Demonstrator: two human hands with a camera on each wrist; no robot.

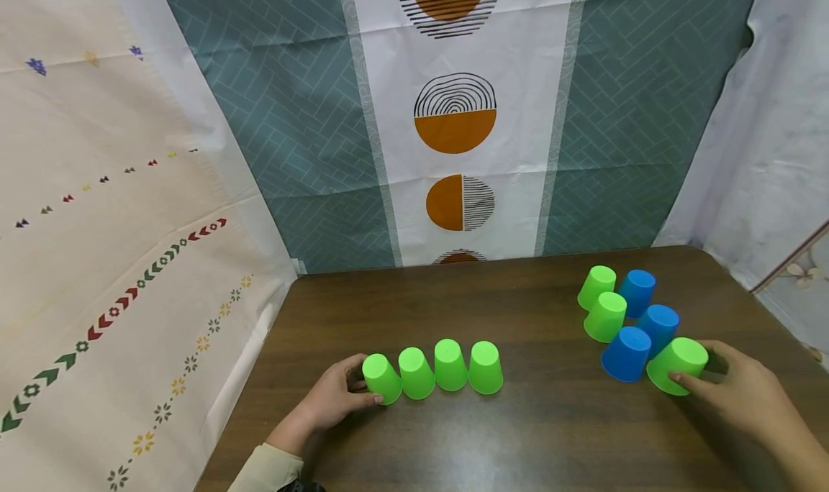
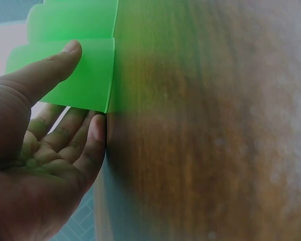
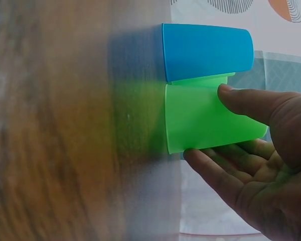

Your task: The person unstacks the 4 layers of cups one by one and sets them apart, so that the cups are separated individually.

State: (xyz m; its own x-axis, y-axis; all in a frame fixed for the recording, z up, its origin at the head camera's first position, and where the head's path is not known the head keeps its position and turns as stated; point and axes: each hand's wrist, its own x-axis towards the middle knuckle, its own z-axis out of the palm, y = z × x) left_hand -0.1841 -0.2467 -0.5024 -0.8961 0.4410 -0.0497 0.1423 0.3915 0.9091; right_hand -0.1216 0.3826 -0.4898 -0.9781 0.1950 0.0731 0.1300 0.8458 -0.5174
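Observation:
Upside-down plastic cups stand on the brown table. My left hand (image 1: 338, 390) is at the left end of a row of green cups and holds the endmost green cup (image 1: 382, 378). Its thumb (image 2: 60, 63) lies along the cup's side, the fingers around the other side. At the right, my right hand (image 1: 745, 391) grips the nearest green cup (image 1: 676, 366) between thumb and fingers. In the right wrist view this green cup (image 3: 205, 118) has its rim at the tabletop, right beside a blue cup (image 3: 208, 52).
Beyond the right hand's cup stand several blue cups (image 1: 637, 290) and two green cups (image 1: 605, 318), close together. Three more green cups (image 1: 450, 366) continue the left row. The dark wooden table (image 1: 518, 442) ends at a patterned cloth (image 1: 453, 211) behind and a pale embroidered cloth (image 1: 162, 298) at left.

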